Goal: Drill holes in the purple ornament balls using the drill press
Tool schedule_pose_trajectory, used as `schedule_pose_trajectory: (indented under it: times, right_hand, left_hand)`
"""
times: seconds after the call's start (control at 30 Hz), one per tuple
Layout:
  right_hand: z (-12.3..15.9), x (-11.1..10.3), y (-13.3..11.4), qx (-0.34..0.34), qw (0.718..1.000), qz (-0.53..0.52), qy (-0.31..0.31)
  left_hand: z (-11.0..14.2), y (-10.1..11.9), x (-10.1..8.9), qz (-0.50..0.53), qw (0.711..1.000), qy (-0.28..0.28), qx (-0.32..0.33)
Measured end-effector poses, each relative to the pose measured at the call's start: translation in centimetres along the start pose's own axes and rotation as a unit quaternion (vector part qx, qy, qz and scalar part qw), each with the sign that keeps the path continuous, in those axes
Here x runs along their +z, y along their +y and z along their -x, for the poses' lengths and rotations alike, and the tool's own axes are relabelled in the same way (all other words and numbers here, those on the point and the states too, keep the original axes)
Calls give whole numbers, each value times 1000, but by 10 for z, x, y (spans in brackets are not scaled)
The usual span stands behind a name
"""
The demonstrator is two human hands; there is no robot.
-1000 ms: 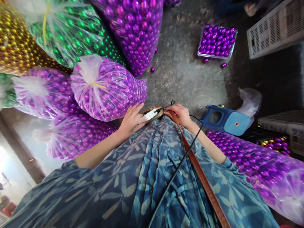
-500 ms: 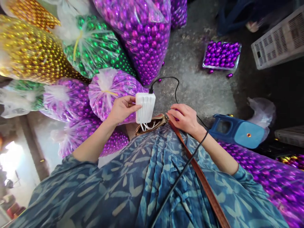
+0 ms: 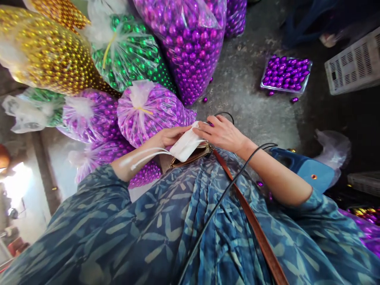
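Observation:
A white power bank [image 3: 184,147] is tilted between my two hands, over an open pouch bag [image 3: 199,153] at my waist. My left hand [image 3: 173,136] grips it from the far left side. The fingers of my right hand [image 3: 221,132] are closed at its upper right end, covering the place where the black cable [image 3: 228,114] runs in. White short cables [image 3: 148,151] swing out to the left from the power bank's lower end, blurred. The black cable also passes over my right forearm and down my patterned blue top.
Clear bags of purple beads [image 3: 187,51], green beads [image 3: 127,51] and gold beads [image 3: 50,55] crowd the left. On the right are a tray of purple beads [image 3: 286,73], a white crate [image 3: 353,63] and a blue stool [image 3: 314,168]. Loose beads dot the floor.
My right hand has moved up and left from beside the bag onto the power bank. The power bank has turned from upright to slanted, and its white cables have swung left.

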State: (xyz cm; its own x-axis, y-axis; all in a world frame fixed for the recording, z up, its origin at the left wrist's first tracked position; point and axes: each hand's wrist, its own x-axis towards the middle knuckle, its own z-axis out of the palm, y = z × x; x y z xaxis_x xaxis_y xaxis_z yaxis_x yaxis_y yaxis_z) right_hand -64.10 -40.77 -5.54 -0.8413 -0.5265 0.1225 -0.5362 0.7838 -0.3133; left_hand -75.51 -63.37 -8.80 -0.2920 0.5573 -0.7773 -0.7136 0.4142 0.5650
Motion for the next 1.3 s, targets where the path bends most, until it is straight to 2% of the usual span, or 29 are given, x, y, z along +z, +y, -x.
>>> schedule_pose_trajectory:
  times: [0.1,0.3,0.37,0.43,0.5,0.57,0.6,0.67,0.73,0.8,0.87,0.97,1.07,1.17,1.3]
  right_hand:
    - [-3,-6,1,15,997,-40,-60]
    - [-24,-13,12,61,975,-117,-179]
    - [-29,-14,16,74,965,-140,-211]
    - [-31,-15,19,87,954,-163,-237]
    - [-31,-15,21,98,943,-184,-258]
    - [-28,-13,23,106,934,-204,-274]
    - [-27,-11,24,110,929,-213,-281]
    - [-26,-7,27,114,922,-228,-292]
    - [-25,-2,29,113,917,-240,-298]
    - [-26,1,30,108,916,-246,-298]
    - [-28,2,29,102,919,-243,-293]
    - [-31,-1,25,93,931,-216,-279]
    - [-33,-8,15,76,951,-167,-251]
    - [-32,-13,0,41,969,-115,-214]
    - [-31,-15,-21,-10,982,-59,-178]
  left_hand:
    - [6,-7,3,-50,996,-49,-60]
    - [6,-21,3,-62,984,-123,-113]
    - [3,-23,-1,-59,982,-107,-145]
    - [2,-25,-8,-64,984,-67,-151]
    - [7,-27,-18,-75,992,9,-97]
    - [20,-31,-28,-110,990,93,-2]
    - [28,-35,-32,-144,981,119,44]
    - [47,-44,-35,-241,957,126,101]
    - [62,-57,-33,-331,932,100,107]
    - [72,-71,-28,-371,920,84,88]
    - [76,-82,-23,-369,922,85,76]
    - [75,-90,-20,-347,925,114,105]
    - [74,-88,-22,-317,928,139,141]
    - [74,-81,-25,-291,933,151,149]
    - [76,-70,-19,-308,925,158,156]
